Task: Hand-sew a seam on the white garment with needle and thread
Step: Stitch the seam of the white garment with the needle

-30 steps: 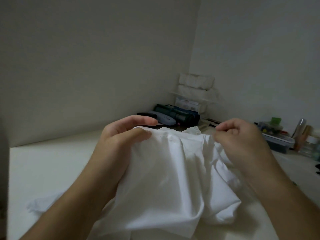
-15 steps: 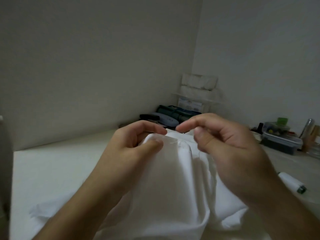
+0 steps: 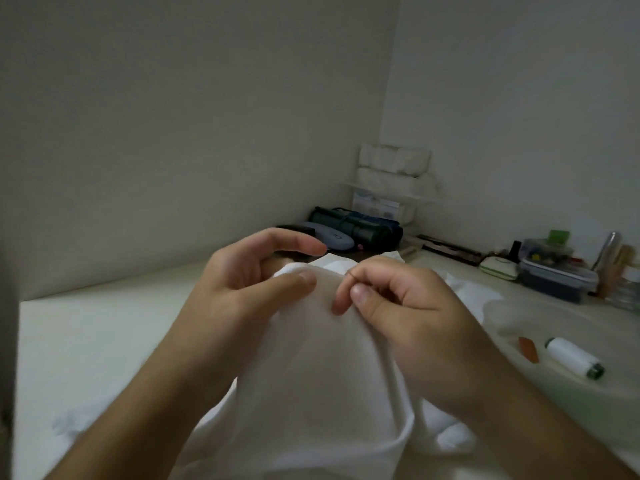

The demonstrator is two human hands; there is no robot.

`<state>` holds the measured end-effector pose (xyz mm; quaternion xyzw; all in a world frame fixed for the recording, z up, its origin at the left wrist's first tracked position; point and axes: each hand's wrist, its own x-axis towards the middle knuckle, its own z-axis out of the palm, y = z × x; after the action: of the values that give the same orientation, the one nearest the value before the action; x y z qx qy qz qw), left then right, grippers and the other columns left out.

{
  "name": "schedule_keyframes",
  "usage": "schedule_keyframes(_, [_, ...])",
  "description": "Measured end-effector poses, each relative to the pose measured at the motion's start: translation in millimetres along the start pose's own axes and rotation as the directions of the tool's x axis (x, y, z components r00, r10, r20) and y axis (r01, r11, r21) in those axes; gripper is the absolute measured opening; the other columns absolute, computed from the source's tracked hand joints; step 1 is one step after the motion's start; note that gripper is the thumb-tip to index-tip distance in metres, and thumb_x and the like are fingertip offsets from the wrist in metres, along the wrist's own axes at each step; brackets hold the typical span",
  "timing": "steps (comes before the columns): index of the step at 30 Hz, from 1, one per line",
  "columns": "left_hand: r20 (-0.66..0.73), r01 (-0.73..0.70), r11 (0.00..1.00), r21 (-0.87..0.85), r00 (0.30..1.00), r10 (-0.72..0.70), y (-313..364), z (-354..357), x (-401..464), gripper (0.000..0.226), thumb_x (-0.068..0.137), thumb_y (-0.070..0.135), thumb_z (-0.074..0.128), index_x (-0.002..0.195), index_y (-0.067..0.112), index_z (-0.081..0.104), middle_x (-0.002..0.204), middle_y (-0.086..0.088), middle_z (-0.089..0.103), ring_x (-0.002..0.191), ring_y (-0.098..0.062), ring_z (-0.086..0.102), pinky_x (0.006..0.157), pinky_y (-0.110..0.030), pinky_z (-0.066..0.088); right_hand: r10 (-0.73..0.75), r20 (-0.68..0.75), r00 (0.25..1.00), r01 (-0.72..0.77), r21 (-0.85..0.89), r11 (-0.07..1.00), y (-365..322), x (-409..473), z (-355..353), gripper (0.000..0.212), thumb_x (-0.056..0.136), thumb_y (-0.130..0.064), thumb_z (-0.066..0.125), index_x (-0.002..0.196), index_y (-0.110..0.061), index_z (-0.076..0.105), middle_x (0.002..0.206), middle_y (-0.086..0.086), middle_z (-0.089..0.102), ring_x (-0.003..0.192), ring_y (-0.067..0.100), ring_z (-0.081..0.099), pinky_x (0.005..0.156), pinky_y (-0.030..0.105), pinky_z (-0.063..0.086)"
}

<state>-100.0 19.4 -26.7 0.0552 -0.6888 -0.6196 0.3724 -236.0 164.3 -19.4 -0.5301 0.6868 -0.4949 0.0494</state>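
your left side of the desk [image 3: 86,341] is bare, so you can swing wide there. on the right, the thread spool [image 3: 573,356] and lidded boxes [image 3: 554,275] crowd your path.

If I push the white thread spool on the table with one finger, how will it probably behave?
The spool lies on its side on the table, so it will probably roll rather than slide. It looks small and full of wound thread, so likely light and easy to move. Its round, smooth body may slip from a loose pinch; nothing touches it to stop it.
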Motion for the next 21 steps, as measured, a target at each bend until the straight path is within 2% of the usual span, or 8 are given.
schedule_keyframes(2, [-0.005, 0.023, 0.999, 0.038, 1.0, -0.023, -1.3, 0.2, -0.4, 0.022, 0.08, 0.021, 0.07, 0.1, 0.02, 0.08, 0.086, -0.024, 0.073, 0.07, -0.025, 0.064, 0.064, -0.035, 0.049, 0.001, -0.009, 1.0, -0.001, 0.016, 1.0, 1.3, 0.1, -4.3, 0.03, 0.105, -0.017, 0.055, 0.082, -0.023, 0.073, 0.078, 0.002, 0.064, 0.077, 0.016, 0.06, 0.066, 0.026, 0.046])
schedule_keyframes(5, [-0.005, 0.047, 0.991, 0.123, 0.999, -0.047, -3.4, 1.2, 0.2, 0.018, 0.081, 0.027, 0.071, 0.092, 0.015, 0.08, 0.076, -0.012, 0.074, 0.061, -0.018, 0.06, 0.054, -0.028, 0.046, -0.01, -0.016, 1.0, 0.011, 0.049, 0.999, 2.0, 0.6, -9.1, 0.03, 0.103, -0.024, 0.053, 0.08, -0.02, 0.07, 0.068, -0.01, 0.058, 0.07, 0.003, 0.052, 0.067, 0.016, 0.038])
schedule_keyframes(7, [-0.008, 0.064, 0.986, 0.153, 0.998, -0.063, -4.0, 1.6, 0.4, 0.021, 0.082, 0.032, 0.073, 0.087, 0.012, 0.078, 0.074, -0.019, 0.071, 0.061, -0.019, 0.058, 0.055, -0.03, 0.044, -0.01, -0.028, 1.0, 0.012, 0.074, 0.997, 5.0, 1.9, -12.0, 0.029, 0.097, -0.03, 0.051, 0.079, -0.017, 0.069, 0.066, -0.015, 0.055, 0.07, 0.001, 0.051, 0.072, 0.02, 0.037])
schedule_keyframes(9, [-0.016, 0.091, 0.985, 0.144, 0.996, -0.09, -3.2, 1.7, 0.1, 0.026, 0.08, 0.035, 0.075, 0.085, 0.01, 0.076, 0.082, -0.027, 0.071, 0.064, -0.022, 0.06, 0.06, -0.035, 0.044, -0.002, -0.021, 1.0, 0.004, 0.078, 0.997, 7.8, 2.7, -13.8, 0.032, 0.095, -0.034, 0.049, 0.078, -0.017, 0.07, 0.065, -0.015, 0.055, 0.07, 0.002, 0.051, 0.075, 0.026, 0.037])
schedule_keyframes(14, [-0.032, 0.137, 0.988, 0.068, 0.99, -0.135, 0.6, 3.9, -0.1, 0.027, 0.077, 0.034, 0.077, 0.071, 0.012, 0.064, 0.066, -0.013, 0.061, 0.054, -0.02, 0.053, 0.046, -0.027, 0.041, -0.011, 0.023, 1.0, 0.01, 0.075, 0.997, 9.0, 3.2, -16.1, 0.036, 0.096, -0.035, 0.05, 0.08, -0.019, 0.078, 0.075, -0.007, 0.065, 0.075, 0.003, 0.057, 0.08, 0.03, 0.039])
schedule_keyframes(16, [-0.041, 0.144, 0.989, 0.042, 0.989, -0.142, 1.7, 5.8, -0.2, 0.025, 0.076, 0.033, 0.077, 0.068, 0.015, 0.062, 0.064, -0.011, 0.058, 0.052, -0.019, 0.051, 0.044, -0.026, 0.04, -0.015, 0.044, 0.999, 0.011, 0.09, 0.996, 9.3, 4.1, -18.4, 0.036, 0.096, -0.033, 0.049, 0.082, -0.021, 0.08, 0.083, -0.008, 0.07, 0.079, 0.002, 0.059, 0.082, 0.029, 0.038])
schedule_keyframes(19, [-0.073, 0.137, 0.99, 0.034, 0.988, -0.134, 2.7, 7.8, -0.5, 0.031, 0.073, 0.02, 0.088, 0.065, 0.016, 0.059, 0.06, -0.007, 0.057, 0.048, -0.015, 0.05, 0.041, -0.024, 0.04, -0.022, 0.055, 0.998, 0.017, 0.094, 0.995, 10.6, 5.1, -20.9, 0.034, 0.097, -0.031, 0.05, 0.085, -0.025, 0.082, 0.097, -0.003, 0.077, 0.083, 0.003, 0.061, 0.085, 0.031, 0.038])
schedule_keyframes(21, [-0.118, 0.128, 0.99, 0.054, 0.986, -0.121, 1.2, 6.2, -0.1, 0.032, 0.071, 0.015, 0.091, 0.065, 0.017, 0.06, 0.058, -0.006, 0.058, 0.046, -0.014, 0.05, 0.04, -0.023, 0.04, -0.028, 0.055, 0.998, 0.024, 0.081, 0.996, 11.0, 5.0, -21.0, 0.031, 0.099, -0.031, 0.055, 0.083, -0.027, 0.082, 0.087, 0.0, 0.075, 0.075, 0.002, 0.059, 0.08, 0.026, 0.04])
